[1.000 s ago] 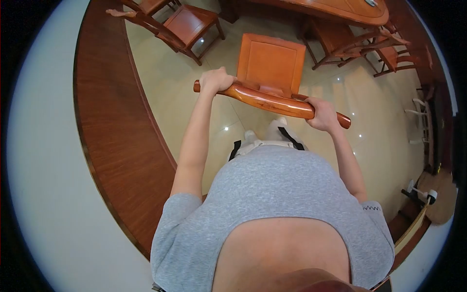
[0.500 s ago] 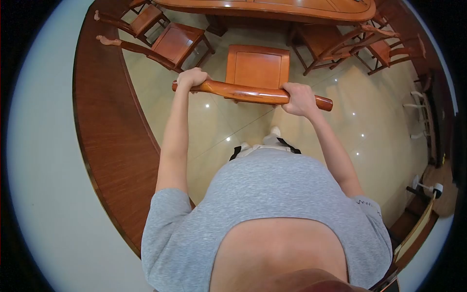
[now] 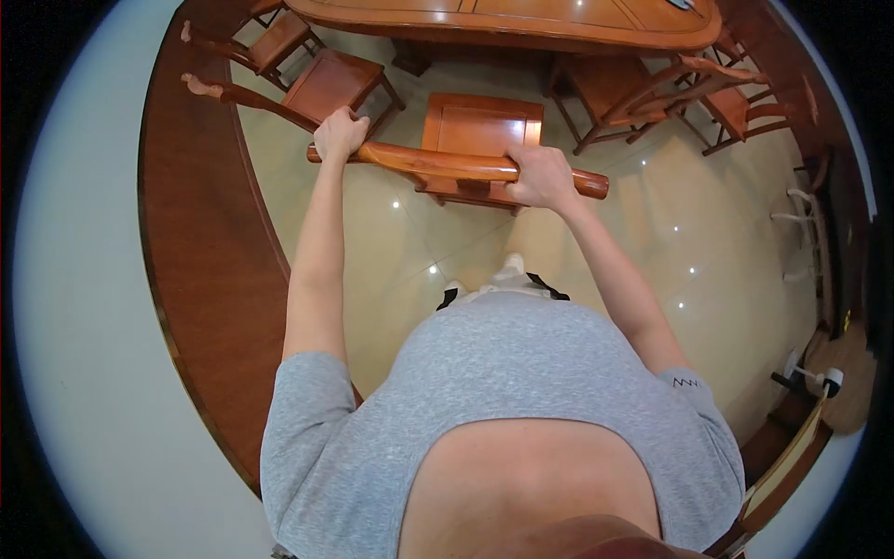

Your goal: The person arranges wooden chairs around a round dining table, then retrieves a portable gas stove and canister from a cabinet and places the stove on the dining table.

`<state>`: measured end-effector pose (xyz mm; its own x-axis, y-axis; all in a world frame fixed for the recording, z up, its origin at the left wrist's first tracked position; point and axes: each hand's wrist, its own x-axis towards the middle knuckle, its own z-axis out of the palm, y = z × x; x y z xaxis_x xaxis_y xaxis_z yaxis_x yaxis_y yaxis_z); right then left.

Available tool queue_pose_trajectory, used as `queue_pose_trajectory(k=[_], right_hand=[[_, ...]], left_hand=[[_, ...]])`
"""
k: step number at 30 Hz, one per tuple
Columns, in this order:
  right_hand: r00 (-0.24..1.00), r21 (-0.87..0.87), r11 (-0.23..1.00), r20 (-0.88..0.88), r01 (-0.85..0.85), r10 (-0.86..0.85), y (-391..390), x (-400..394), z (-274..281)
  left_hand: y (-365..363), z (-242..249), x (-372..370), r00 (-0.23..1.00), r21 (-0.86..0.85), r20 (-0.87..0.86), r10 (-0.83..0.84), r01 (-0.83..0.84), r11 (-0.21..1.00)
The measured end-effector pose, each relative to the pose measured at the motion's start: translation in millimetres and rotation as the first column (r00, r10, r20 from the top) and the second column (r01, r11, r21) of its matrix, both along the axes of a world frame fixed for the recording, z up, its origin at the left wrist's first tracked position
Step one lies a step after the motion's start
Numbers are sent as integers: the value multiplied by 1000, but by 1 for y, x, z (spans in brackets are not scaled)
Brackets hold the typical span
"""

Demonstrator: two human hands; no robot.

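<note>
A wooden chair stands in front of me, its curved top rail [image 3: 438,162] nearest me and its brown seat [image 3: 482,124] beyond it. My left hand [image 3: 341,135] is closed round the rail near its left end. Nearer the right end, my right hand [image 3: 542,175] grips the same rail, fingers wrapped over it. The chair's legs are mostly hidden under the seat and rail.
A large wooden table [image 3: 521,28] spans the top of the view. Further chairs stand at its left [image 3: 335,80] and right [image 3: 610,79]. A brown wooden surface [image 3: 209,242] runs along the left, and a small white object [image 3: 832,380] is at the lower right.
Both hands and the top rail have shifted left and slightly up in the view. The seat has moved a little left, and more of the chair's back shows below the rail.
</note>
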<state>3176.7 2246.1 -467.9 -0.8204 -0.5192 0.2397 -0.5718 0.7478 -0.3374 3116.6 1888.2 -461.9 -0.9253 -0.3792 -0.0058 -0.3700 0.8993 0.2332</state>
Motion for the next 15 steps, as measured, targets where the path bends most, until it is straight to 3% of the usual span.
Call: queue_pose_trajectory(k=[5, 15], right_hand=[[1000, -34, 999, 28, -5, 6, 2, -5, 0], [998, -31, 998, -16, -58, 57, 4, -11, 10]], left_hand=[[3, 4, 1, 990, 31, -111, 82, -79, 996], [4, 9, -5, 979, -2, -169, 119, -121, 993]])
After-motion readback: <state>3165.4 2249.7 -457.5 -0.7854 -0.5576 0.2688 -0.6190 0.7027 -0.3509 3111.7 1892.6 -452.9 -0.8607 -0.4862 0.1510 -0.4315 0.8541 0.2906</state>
